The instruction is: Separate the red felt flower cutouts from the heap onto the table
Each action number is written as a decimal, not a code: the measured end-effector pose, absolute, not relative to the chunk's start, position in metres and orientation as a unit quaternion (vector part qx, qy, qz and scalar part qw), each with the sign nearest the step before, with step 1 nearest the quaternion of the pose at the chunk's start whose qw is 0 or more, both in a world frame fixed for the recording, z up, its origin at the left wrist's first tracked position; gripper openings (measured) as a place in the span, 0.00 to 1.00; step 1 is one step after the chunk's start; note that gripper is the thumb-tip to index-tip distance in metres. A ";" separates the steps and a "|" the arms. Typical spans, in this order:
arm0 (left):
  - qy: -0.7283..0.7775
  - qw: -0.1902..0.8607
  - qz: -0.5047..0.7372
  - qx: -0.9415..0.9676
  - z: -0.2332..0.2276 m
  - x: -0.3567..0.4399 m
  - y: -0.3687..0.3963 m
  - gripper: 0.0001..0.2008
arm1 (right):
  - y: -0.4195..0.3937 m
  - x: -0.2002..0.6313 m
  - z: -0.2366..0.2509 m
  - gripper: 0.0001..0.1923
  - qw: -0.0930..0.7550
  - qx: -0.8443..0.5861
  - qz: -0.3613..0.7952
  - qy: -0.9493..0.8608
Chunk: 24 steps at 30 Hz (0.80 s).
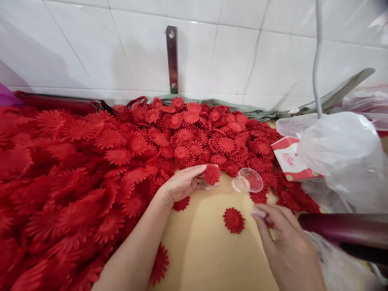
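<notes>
A big heap of red fabric daisy flowers covers the left and back of the tan tabletop. My left hand lies at the heap's edge, fingers pinching one red flower. My right hand is lower right, fingertips closed on something small and pale that I cannot make out, beside a single red flower lying flat on the table. A small clear plastic cup sits tipped between my hands and the heap.
White crumpled plastic bags and a red-and-white carton lie at the right. A dark maroon bar crosses the lower right. A white tiled wall with a metal bracket stands behind. One loose flower lies by my left forearm.
</notes>
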<state>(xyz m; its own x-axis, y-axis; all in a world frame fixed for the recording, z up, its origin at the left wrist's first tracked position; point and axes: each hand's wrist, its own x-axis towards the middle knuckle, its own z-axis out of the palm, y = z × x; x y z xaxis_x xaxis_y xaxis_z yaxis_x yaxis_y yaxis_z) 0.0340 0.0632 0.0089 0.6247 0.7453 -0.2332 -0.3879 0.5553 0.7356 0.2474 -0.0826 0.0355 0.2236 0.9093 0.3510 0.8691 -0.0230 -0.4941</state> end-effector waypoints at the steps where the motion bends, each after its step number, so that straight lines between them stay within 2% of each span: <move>1: 0.268 0.842 0.329 0.334 0.008 0.034 0.063 0.17 | -0.074 0.239 0.046 0.13 0.337 -0.709 0.027 -0.619; 4: 0.248 0.850 0.301 0.354 0.006 0.037 0.061 0.17 | -0.040 0.212 0.063 0.09 0.407 -0.647 0.039 -0.644; 8: 0.224 0.862 0.282 0.357 0.006 0.039 0.059 0.15 | -0.009 0.190 0.047 0.10 0.390 -0.592 0.080 -0.701; 12: 0.224 0.866 0.302 0.330 0.005 0.039 0.060 0.16 | -0.013 0.187 0.031 0.11 0.432 -0.586 0.053 -0.683; 16: 0.237 0.868 0.289 0.327 0.002 0.039 0.060 0.16 | -0.025 0.192 0.024 0.13 0.400 -0.554 0.079 -0.726; 20: 0.228 0.868 0.290 0.331 0.003 0.039 0.059 0.14 | -0.028 0.203 0.022 0.12 0.422 -0.578 0.036 -0.697; 24: 0.235 0.870 0.288 0.324 0.004 0.039 0.059 0.11 | -0.028 0.205 0.025 0.13 0.410 -0.583 0.048 -0.700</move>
